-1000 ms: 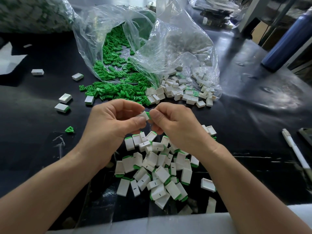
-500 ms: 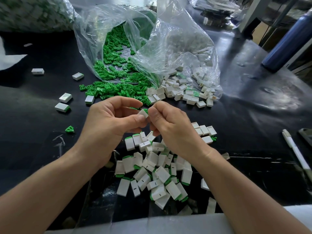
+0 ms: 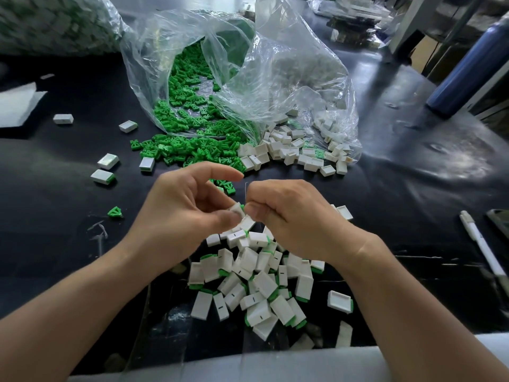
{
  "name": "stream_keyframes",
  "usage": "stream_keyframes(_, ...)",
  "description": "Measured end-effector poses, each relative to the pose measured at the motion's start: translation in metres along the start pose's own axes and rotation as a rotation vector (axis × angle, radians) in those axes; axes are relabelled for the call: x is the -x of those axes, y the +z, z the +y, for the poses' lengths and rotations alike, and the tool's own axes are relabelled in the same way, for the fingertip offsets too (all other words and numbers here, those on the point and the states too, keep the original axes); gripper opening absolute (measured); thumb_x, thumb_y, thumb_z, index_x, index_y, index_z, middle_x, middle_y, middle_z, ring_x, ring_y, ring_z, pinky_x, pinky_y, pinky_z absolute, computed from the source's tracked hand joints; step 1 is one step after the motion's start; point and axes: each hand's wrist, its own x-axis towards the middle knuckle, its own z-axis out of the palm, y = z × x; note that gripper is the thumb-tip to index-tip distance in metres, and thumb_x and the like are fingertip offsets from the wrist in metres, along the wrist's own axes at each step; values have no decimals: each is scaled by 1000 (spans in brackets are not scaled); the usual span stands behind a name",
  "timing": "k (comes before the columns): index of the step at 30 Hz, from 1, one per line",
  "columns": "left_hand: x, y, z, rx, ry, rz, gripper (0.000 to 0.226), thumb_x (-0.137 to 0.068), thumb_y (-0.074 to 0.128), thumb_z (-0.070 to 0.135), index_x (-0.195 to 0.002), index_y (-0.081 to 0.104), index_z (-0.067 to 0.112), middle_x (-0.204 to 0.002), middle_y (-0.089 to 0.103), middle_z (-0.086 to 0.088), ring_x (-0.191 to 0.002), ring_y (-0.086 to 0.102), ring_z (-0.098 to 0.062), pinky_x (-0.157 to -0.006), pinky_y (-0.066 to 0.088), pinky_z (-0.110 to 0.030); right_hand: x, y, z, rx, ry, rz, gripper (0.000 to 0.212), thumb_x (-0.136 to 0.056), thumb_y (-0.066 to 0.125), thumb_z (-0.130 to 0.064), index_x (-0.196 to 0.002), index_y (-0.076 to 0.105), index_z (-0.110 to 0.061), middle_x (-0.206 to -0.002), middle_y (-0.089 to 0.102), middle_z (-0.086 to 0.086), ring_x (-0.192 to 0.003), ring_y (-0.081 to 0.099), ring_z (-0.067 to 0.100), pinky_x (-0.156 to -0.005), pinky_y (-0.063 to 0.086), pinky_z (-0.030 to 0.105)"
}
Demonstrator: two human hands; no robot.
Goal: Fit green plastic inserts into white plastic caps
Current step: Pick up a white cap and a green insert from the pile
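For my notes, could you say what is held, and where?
A small white plastic cap: left hand pinches its body, right hand its green plastic insert end.

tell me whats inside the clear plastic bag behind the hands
The clear plastic bag holds green inserts on its left, spilling from its mouth, and white caps on its right. Crumpled, glaring film hides the pieces further back.

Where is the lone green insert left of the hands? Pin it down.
In the head view, the lone green insert lies on the black table, left of the left hand and nearer the person than two stray caps.
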Motion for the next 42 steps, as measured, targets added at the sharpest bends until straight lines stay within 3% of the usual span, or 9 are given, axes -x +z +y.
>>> stream_keyframes(5,2,0,-4,-135,32,-25,49,-65,76,-6,-95,64,32,-67,71,3,-61,67,-17,-63,57,-28,2,0,-1,77,-42,-90,23,-93,46,-17,-72,37,-19,-66,39,-7,-66,39,19,-61,31,37)
stream_keyframes(10,2,2,-3,-124,21,-56,53,-65,76,-7,-96,62,33,-66,71,3,-58,66,-11,-61,56,-25,3,4,-2,85,-64,-93,21,-94,45,-19,-75,37,-18,-66,39,-6,-66,40,20,-61,35,38)
stream_keyframes(14,-3,-1,2,126,-12,-18,47,-54,74,10,-97,63,26,-69,71,-6,-60,67,-16,-58,56,-23,2,4,2,-289,50,117,27,-94,48,-17,-68,43,-16,-57,42,-6,-58,40,15,-56,34,35)
stream_keyframes(17,-4,1,4,243,-13,4,41,-53,70,13,-93,65,22,-67,70,-2,-61,67,-12,-59,56,-20,0,5,5,-606,197,179,43,-92,40,-41,-69,55,-8,-60,53,-1,-57,49,14,-57,42,35)
stream_keyframes(20,-3,3,3,296,7,7,39,-54,69,11,-92,65,20,-66,69,3,-60,65,-6,-57,53,-16,-3,5,5,-957,321,-20,63,-74,30,-59,-79,60,-3,-65,62,1,-54,53,11,-52,42,22)
stream_keyframes(25,-3,3,3,343,42,-17,39,-57,68,9,-95,64,18,-68,70,1,-59,66,-8,-54,52,-18,-4,7,-5,-1254,349,-245,58,-71,31,-59,-73,55,-6,-62,61,2,-52,51,11,-51,37,21)
stream_keyframes(39,-2,6,-2,369,100,9,41,-57,68,10,-98,64,17,-69,69,1,-56,66,-15,-55,55,-23,0,7,-14,-1257,365,-136,43,-74,37,-52,-71,51,-11,-56,49,-4,-51,40,7,-51,32,20)
stream_keyframes(42,-1,6,-2,334,118,8,43,-57,69,10,-100,63,16,-70,69,-1,-57,67,-17,-57,56,-25,-1,9,-14,-1236,395,-125,43,-83,36,-50,-71,50,-11,-57,46,-1,-51,37,8,-52,30,22)
